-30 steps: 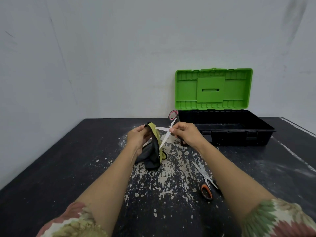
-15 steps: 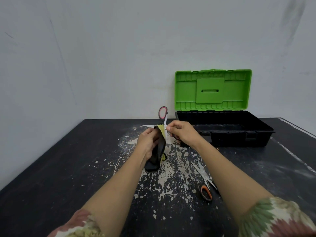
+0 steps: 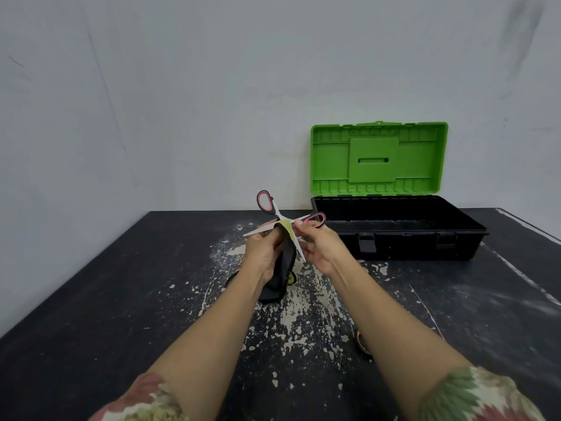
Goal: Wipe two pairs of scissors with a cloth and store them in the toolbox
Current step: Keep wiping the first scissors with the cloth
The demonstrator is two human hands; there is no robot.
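Black table (image 3: 121, 299), surface scuffed, pale flaked patches mid-table; grey-white wall (image 3: 182, 101) behind, corner at left.

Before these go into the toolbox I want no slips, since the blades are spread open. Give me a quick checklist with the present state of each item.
1. Pink-handled scissors held in the right hand: ok.
2. Cloth gripped by the left hand over the blades: ok.
3. Blades closed for storing: not ok, spread wide.
4. Toolbox lid up: ok.
5. Second, orange-handled scissors wiped: cannot tell; on the table, mostly hidden by the right arm.
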